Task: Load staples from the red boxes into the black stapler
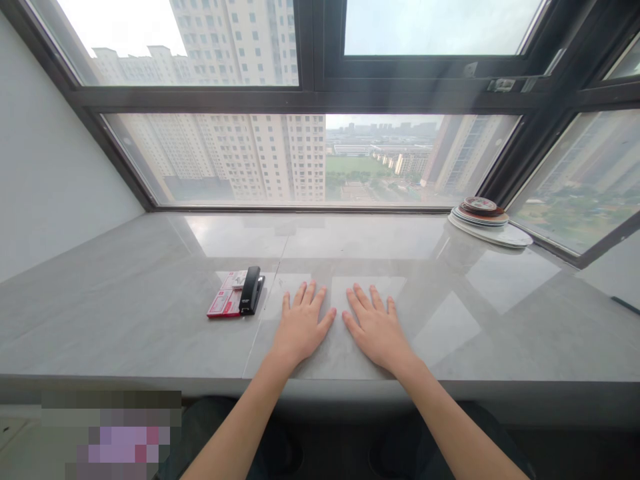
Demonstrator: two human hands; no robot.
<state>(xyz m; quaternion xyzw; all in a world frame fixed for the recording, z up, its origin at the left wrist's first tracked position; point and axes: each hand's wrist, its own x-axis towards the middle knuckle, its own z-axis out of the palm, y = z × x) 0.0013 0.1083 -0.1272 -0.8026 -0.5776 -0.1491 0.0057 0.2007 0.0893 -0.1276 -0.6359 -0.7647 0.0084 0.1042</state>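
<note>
My left hand [303, 325] lies flat on the grey marble-look window sill [150, 333], palm down with fingers spread and nothing in it. Beside it, my right hand [375, 325] rests the same way, fingers apart, also holding nothing. The two thumbs point toward each other with a small gap between them. A black stapler [251, 291] stands to the left of my left hand, apart from it. Red and white small boxes [225, 303] lie right against the stapler's left side.
A stack of round plates or discs [483, 217] sits in the far right corner by the glass. Dark window frames [310, 100] border the sill at the back and right. A white wall [60, 167] rises at the left. A dark thin object [625, 305] shows at the right edge.
</note>
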